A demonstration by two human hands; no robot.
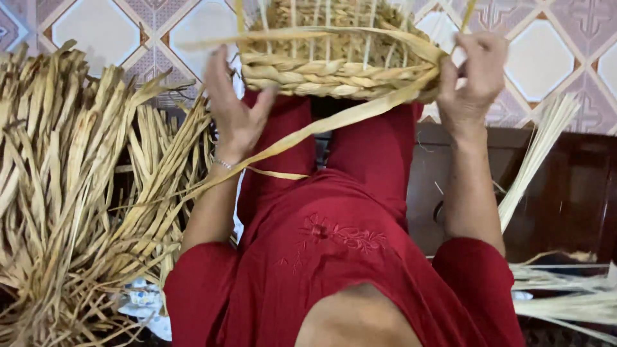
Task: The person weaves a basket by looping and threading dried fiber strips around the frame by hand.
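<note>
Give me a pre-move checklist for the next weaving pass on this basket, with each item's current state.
1. Left hand supports the woven basket at its rim: ok.
2. Right hand has a grip on the opposite rim: ok.
3. Long straw strand runs free from the rim, untangled: ok.
4. Strand's loose end is clear of the dried straw pile: cannot tell.
5. Upright stakes evenly spaced: cannot tell, top cropped.
6. Spare straw within reach on the left: ok.

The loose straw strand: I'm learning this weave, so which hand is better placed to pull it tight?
Probably the right hand: it pinches the strand at the basket rim, while the left hand only steadies the braided edge.
</note>
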